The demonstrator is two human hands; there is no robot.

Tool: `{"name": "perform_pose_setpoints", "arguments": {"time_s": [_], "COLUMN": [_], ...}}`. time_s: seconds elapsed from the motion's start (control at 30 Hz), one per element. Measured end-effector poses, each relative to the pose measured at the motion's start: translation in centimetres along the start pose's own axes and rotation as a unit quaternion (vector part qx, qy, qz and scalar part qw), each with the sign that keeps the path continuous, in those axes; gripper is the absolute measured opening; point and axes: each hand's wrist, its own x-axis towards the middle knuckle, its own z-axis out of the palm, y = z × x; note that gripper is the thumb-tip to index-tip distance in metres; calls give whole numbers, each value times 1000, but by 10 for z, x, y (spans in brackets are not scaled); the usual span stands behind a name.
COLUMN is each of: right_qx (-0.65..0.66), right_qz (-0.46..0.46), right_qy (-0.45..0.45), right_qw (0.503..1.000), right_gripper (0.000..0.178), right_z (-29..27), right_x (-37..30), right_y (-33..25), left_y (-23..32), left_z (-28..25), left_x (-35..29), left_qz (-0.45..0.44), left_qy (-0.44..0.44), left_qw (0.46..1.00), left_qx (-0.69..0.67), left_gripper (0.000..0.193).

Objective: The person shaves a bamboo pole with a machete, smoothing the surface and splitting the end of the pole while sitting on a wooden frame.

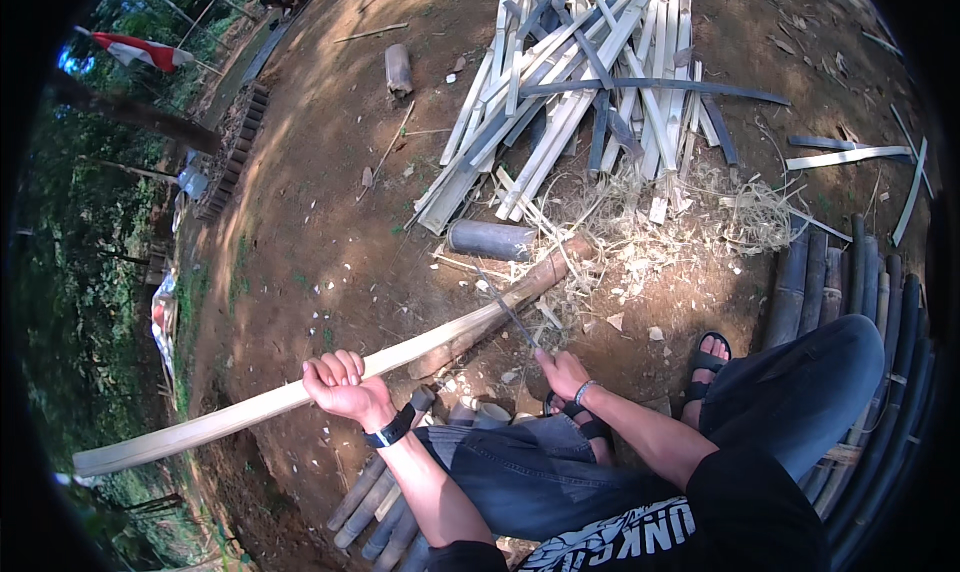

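A long, pale split bamboo strip (230, 407) slants from the lower left up to the middle of the head view. My left hand (345, 387), with a dark band at its wrist, is closed around it with the fingers curled. The strip's far part lies along a brown log (560, 270) on the ground. My right hand (566, 375) grips a knife (510, 312) whose handle is mostly hidden in my fingers. Its thin blade points up and left, crossing the strip over the log. I cannot tell how deep the edge sits against the strip.
A big heap of split bamboo strips (590, 82) lies ahead, with curly shavings (640, 217) at its near side. A dark bamboo piece (490, 240) lies beyond the log. Bamboo poles (865, 302) are at my right and below me. A short log (398, 70) rests far left.
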Motion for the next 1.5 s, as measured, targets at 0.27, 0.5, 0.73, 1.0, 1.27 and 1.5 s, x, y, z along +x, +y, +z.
{"name": "perform_pose_setpoints", "arguments": {"time_s": [0.27,0.5,0.73,1.0,1.27,1.5], "right_qx": [55,112,26,39,37,99], "right_qz": [57,45,3,31,35,43], "right_qy": [-46,-46,-25,-40,-44,-34], "right_qw": [996,992,999,998,998,994], "right_gripper": [65,67,66,66,70,73], "right_z": [-9,-6,-4,-1,-5,8], "right_x": [-1,1,5,10,11,18], "right_y": [-9,3,6,-2,4,13], "left_y": [-1,-3,-4,-4,-5,-7], "left_z": [4,13,24,25,27,30], "left_x": [3,1,0,-1,2,2], "left_qz": [1,-7,-2,-1,5,14], "left_qy": [-15,-13,16,0,53,55], "left_qw": [1000,1000,1000,999,998,997], "left_qx": [9,5,23,37,45,50], "left_gripper": [39,39,38,38,38,38]}}
